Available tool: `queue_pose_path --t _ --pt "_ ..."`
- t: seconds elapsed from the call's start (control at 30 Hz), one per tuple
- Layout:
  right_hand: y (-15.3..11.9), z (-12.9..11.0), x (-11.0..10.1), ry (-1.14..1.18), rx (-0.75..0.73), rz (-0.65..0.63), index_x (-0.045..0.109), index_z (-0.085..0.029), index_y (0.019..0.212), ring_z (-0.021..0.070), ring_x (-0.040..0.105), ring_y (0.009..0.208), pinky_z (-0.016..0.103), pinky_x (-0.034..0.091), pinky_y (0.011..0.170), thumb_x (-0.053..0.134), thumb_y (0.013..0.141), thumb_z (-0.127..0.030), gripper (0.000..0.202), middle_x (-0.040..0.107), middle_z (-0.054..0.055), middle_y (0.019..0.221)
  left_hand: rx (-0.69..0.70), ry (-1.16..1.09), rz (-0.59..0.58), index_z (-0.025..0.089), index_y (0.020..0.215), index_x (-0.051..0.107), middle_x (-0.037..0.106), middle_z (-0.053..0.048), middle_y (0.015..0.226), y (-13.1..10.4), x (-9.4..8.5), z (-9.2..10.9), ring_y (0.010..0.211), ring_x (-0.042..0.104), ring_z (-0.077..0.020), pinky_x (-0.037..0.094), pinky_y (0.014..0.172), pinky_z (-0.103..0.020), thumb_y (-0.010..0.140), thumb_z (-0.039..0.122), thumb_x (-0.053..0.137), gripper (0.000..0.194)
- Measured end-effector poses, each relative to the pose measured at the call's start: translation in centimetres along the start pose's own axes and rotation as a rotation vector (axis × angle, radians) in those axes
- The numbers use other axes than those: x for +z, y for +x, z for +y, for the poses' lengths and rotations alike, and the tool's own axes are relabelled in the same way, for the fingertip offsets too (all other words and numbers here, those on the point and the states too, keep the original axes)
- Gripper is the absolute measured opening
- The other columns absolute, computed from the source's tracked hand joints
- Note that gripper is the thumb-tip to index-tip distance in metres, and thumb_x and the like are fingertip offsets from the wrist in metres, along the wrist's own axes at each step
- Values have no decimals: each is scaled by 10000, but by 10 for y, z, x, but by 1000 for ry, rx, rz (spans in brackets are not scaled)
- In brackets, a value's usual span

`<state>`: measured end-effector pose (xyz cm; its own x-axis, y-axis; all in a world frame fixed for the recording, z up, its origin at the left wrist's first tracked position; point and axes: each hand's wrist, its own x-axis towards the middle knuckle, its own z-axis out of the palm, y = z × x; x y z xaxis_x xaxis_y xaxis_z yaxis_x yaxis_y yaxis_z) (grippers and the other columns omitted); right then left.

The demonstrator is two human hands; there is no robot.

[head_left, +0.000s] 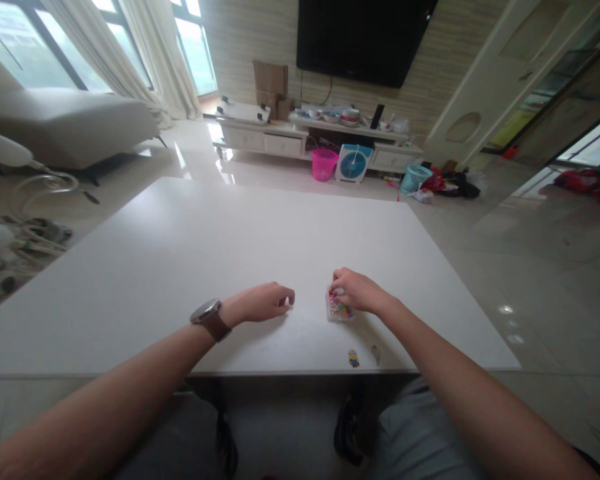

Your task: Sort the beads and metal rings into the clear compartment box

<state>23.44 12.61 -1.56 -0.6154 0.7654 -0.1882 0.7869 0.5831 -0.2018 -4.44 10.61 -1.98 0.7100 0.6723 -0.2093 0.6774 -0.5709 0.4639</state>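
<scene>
A small clear box (339,312) of colourful little pieces sits on the white table (260,233), right of the middle and near its front. My right hand (354,289) is over the box with its fingers bent down at the contents; whether they pinch a piece is too small to tell. To the left, my left hand (266,301) rests on the table, fingers curled and fingertips together near the surface. Something tiny and pale may be at those fingertips, but I cannot make it out. A dark watch is on my left wrist.
Near the front edge lie a yellow and blue cartoon figure (353,359) and a small greyish piece (375,354). Beyond the table stand a low white cabinet (280,144), a pink basket (324,165) and a blue fan (353,163). A sofa (75,127) is at the far left.
</scene>
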Motion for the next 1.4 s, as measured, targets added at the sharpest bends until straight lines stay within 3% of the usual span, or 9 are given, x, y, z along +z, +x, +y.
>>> queue_pose_path --t 0.4,0.73,0.87,1.4 --pt "-1 1 0 9 41 -3 744 -195 827 184 604 915 248 413 716 667 795 -187 84 653 55 964 6 -14 -29 218 995 687 694 -16 807 2 3 -2 676 589 -146 392 617 -247 860 198 505 227" --pt "1 -6 -4 -11 135 -8 757 -211 807 191 619 946 242 428 731 659 773 -150 120 680 51 975 10 -19 -4 215 994 685 697 -22 830 0 1 0 705 599 -146 406 627 -243 877 227 512 210" --pt "1 -4 -3 15 117 48 757 -210 856 186 618 965 248 437 782 663 783 -157 130 675 49 1003 10 -3 -1 217 1005 687 692 -21 804 -1 1 1 701 600 -150 407 629 -248 875 211 505 224" --pt "6 -7 -5 -152 29 6 782 -234 818 211 615 924 257 405 681 669 801 -191 122 703 62 917 16 -29 -6 213 996 684 702 -32 847 1 5 -3 714 615 -147 421 626 -245 887 240 500 216"
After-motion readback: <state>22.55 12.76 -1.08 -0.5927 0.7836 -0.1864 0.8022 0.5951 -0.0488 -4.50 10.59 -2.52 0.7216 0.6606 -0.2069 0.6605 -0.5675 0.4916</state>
